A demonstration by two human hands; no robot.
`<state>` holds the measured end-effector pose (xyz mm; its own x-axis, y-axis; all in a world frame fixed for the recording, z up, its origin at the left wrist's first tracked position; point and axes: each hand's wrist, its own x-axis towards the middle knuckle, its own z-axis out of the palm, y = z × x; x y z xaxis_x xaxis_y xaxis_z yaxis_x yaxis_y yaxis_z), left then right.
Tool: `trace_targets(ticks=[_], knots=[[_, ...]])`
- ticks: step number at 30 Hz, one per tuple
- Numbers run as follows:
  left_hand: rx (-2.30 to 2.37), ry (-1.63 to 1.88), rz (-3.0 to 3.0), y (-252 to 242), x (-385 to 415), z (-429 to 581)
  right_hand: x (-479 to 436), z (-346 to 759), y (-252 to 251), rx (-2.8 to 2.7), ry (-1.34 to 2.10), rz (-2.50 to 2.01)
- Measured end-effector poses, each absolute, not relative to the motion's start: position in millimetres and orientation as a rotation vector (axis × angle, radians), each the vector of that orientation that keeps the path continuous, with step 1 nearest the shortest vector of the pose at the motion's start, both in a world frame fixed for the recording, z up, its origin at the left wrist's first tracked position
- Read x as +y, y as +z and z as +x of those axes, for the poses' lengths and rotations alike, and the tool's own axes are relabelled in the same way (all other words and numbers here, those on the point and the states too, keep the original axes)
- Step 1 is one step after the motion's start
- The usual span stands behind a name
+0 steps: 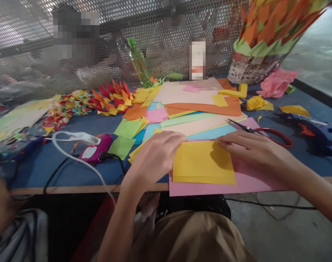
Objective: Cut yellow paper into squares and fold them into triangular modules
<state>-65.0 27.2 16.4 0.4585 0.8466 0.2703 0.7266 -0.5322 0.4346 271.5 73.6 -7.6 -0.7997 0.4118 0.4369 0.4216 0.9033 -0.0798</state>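
- The yellow paper (202, 162) lies folded on a pink sheet (237, 183) at the near table edge.
- Left hand (155, 156) presses flat on its left edge, fingers together.
- Right hand (250, 149) pins its far right corner, apparently gripping nothing.
- Red-handled scissors (264, 131) lie just beyond the right hand.

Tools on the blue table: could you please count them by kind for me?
Scissors: 1
Glue guns: 2, one blue right of the right hand, one at far left
Total: 3
The left hand and right hand press a yellow paper.
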Motion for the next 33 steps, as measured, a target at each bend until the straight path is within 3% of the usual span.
trace_targets(ticks=[10, 33], knots=[[1.116, 0.293, 2.683, -1.5, 5.8, -39.3, 62.2, 276.3, -24.5, -2.666, -0.465, -0.444], [1.117, 0.298, 2.726, 0.0, -0.7, -34.7, 18.7, 274.6, -24.3, -2.433, 0.100, -0.865]])
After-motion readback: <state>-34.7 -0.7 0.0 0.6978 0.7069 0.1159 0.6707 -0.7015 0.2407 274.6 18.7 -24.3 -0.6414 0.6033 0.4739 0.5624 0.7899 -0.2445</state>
